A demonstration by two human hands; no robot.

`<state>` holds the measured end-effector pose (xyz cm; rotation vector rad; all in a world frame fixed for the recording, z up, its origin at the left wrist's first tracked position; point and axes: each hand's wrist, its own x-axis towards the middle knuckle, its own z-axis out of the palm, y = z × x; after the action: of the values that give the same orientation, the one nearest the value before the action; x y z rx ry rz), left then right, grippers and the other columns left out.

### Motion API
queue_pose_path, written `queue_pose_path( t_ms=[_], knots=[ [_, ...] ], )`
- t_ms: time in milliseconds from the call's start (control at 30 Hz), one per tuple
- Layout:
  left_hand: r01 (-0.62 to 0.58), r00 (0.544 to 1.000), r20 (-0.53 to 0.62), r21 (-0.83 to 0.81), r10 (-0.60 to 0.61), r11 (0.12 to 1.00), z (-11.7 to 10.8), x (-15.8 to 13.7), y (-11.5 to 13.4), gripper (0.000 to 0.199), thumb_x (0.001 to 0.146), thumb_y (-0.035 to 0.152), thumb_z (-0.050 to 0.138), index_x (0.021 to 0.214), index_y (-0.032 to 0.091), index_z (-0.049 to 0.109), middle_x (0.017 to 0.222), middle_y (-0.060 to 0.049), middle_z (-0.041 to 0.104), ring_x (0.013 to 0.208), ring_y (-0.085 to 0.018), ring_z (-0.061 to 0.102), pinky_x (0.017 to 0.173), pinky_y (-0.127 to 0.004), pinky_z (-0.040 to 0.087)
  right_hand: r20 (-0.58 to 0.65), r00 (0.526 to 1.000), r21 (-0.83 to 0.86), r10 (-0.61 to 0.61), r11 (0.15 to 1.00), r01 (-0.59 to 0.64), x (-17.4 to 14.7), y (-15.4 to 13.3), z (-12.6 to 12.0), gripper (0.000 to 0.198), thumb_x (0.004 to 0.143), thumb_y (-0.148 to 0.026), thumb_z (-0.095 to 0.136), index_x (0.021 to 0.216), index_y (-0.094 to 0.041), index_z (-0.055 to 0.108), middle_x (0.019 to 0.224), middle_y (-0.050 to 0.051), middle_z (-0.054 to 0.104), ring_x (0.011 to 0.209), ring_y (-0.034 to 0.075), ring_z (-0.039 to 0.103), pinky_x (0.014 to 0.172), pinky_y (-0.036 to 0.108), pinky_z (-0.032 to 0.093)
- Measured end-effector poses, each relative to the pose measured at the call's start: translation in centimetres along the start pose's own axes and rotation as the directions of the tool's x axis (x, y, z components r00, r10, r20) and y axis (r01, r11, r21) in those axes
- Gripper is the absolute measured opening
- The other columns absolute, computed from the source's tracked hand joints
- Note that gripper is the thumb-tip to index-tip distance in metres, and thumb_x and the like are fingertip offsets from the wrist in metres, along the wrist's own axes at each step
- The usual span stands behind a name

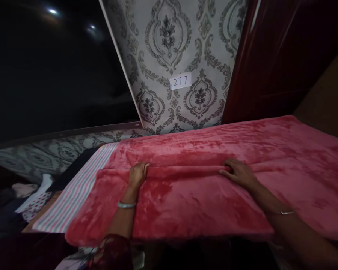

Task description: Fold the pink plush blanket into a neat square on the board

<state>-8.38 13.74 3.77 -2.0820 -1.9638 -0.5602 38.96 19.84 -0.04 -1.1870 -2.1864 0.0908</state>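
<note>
1. Red-pink plush blanket [186,213] lies directly under and around both hands, spread over a raised surface, its long axis running left to right across the person's front.
2. A straight raised fold [183,169] in it runs the same way, spanning the gap between the hands.
3. The left hand [138,174] pinches this fold with curled fingers; the right hand [240,173] pinches it farther along, thumb on the near side. The hands stand well apart, both touching the fold, so neither is nearer.
4. Most remaining blanket stretches beyond the right hand; its left edge, beside a pink, grey and white striped cloth [79,195], lies nearer the left hand.
</note>
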Motion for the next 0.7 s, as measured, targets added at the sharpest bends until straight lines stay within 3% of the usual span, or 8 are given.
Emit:
queue_pose_path(
  t_ms=[133,267,400,533,700],
  knots=[
    [-0.102,0.992,0.08,-0.001,0.102,0.995,-1.3,-1.2,-0.1,0.026,0.099,0.038,0.051,0.096,0.018,0.067,0.095,-0.012,0.071,0.091,-0.026,0.067,0.082,-0.036,0.048,-0.024,0.998,0.002,-0.055,0.998,0.055,-0.9,1.2,0.5,0.035,0.092,-0.052,0.048,0.091,-0.024,0.068,0.094,0.01,0.073,0.087,0.027,0.068,0.077,0.04,0.054],
    [-0.17,0.977,0.14,0.06,0.161,0.984,-3.1,-2.7,-1.8,0.016,0.093,0.032,0.061,0.1,0.019,0.067,0.104,-0.012,0.07,0.1,-0.028,0.063,0.091,-0.041,0.047,-0.063,0.997,0.008,-0.053,0.999,0.053,-0.9,1.1,0.4,0.031,0.091,-0.048,0.045,0.083,-0.025,0.065,0.089,0.011,0.072,0.083,0.029,0.068,0.075,0.043,0.056],
    [-0.061,0.996,0.078,0.133,0.051,0.989,-4.6,-4.2,-3.5,0.019,0.095,0.015,0.047,0.09,0.02,0.064,0.098,-0.012,0.067,0.095,-0.027,0.061,0.089,-0.041,0.048,-0.163,0.986,-0.031,-0.027,0.999,0.022,-1.2,-0.6,-1.0,0.027,0.09,-0.044,0.045,0.077,-0.026,0.06,0.081,0.013,0.069,0.08,0.03,0.067,0.075,0.045,0.056],
    [-0.057,0.997,-0.042,0.149,0.064,0.987,-5.1,-6.3,-3.9,0.025,0.097,0.014,0.041,0.092,0.022,0.064,0.092,-0.011,0.064,0.093,-0.027,0.06,0.088,-0.042,0.048,-0.25,0.967,-0.039,-0.035,0.999,0.026,-3.2,-0.8,-1.8,0.022,0.088,-0.043,0.047,0.08,-0.028,0.061,0.082,0.013,0.069,0.08,0.031,0.068,0.075,0.047,0.057],
    [-0.126,0.992,0.018,0.126,0.125,0.984,-5.0,-8.6,-4.3,0.018,0.097,0.023,0.047,0.095,0.021,0.065,0.094,-0.011,0.066,0.091,-0.028,0.062,0.083,-0.042,0.05,-0.2,0.978,-0.02,-0.056,0.998,0.053,-5.2,0.7,-1.2,0.022,0.087,-0.042,0.048,0.087,-0.032,0.067,0.088,0.013,0.073,0.085,0.034,0.07,0.08,0.052,0.058]
  ],
)
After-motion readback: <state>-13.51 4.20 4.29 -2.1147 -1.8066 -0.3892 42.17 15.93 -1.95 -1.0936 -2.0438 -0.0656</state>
